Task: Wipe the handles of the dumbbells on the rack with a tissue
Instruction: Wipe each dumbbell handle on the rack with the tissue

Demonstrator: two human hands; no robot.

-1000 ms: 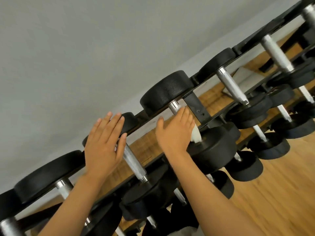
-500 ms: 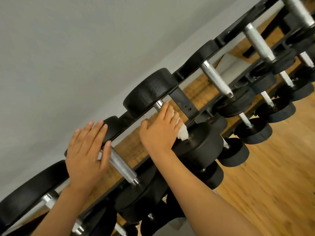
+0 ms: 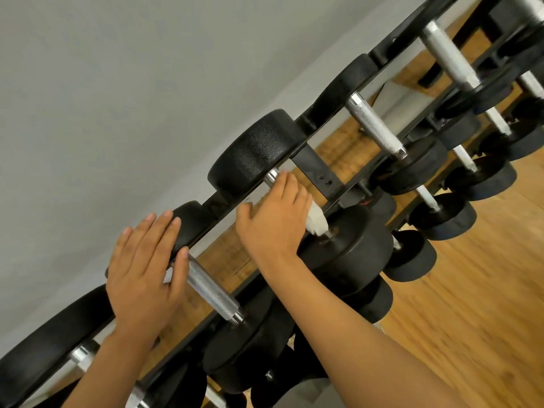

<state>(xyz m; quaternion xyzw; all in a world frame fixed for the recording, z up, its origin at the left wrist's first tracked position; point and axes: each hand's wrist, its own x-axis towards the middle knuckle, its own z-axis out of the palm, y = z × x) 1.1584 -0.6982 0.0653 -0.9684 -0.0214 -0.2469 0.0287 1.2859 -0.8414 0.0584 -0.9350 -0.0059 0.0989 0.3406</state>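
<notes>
My right hand [image 3: 275, 220] is wrapped over the handle of a big dumbbell [image 3: 344, 245] on the top tier of the rack [image 3: 315, 169], fingers curled around the white tissue [image 3: 316, 220] against the handle; tissue pokes out by the near head. Left hand [image 3: 144, 275] flat, fingers straight, resting on the next dumbbell [image 3: 212, 293] to the left, at its far head. Wood floor [image 3: 471, 304] below.
</notes>
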